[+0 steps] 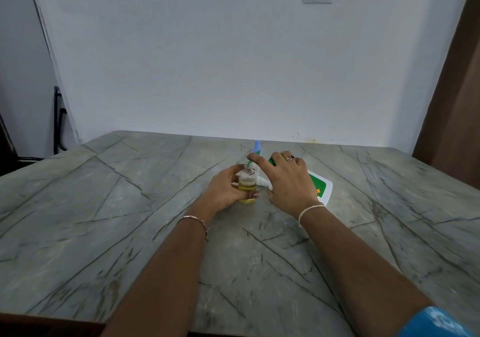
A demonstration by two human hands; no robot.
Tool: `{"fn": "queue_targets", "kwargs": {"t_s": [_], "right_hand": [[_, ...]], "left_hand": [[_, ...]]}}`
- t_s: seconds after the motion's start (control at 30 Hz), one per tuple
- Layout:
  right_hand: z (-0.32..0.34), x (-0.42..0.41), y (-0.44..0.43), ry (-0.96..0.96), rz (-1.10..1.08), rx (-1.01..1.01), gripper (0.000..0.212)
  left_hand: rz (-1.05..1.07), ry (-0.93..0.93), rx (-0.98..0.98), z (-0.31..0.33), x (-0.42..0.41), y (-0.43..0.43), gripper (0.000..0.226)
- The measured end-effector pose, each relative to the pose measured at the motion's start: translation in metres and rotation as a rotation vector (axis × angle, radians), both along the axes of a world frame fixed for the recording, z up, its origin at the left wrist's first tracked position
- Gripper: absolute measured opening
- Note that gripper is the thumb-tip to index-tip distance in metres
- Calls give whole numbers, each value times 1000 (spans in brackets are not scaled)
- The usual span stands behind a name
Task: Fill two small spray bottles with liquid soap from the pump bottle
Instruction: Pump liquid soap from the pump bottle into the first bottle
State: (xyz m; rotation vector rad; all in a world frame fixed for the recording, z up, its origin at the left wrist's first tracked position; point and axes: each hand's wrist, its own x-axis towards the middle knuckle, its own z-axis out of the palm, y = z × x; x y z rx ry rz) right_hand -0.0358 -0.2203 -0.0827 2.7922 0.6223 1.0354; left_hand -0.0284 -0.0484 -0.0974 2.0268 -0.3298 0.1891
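Now: small bottle held at the pump spout

Upright on the grey veined desk [130,206], the uncapped small spray bottle [247,180] stands roughly half full of yellow liquid; the left hand [226,188] grips it round the body; the right hand [285,180] grasps the white, green-labelled pump bottle [319,183], tilted leftward just beside it, forefinger stretched along the pump head; the green spout [250,164] meets the small bottle's mouth; a blue piece [257,145] shows behind, too hidden to identify
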Motion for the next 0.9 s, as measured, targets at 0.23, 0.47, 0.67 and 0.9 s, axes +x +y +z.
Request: {"fn": "queue_targets", "kwargs": {"t_s": [0.23,0.47,0.67,0.9], "right_hand": [[2,-2,6,17,-10,30,76],[2,-3,3,5,0,5,82],[3,-3,5,30,-20,37,80],[4,-3,9,40,-5,73,75]], "left_hand": [[5,6,5,2,-3,-1,71],[3,-4,9,1,-1,0,65],[7,-4,24,0,1,0,68],[8,8,8,-1,2,1,65]]}}
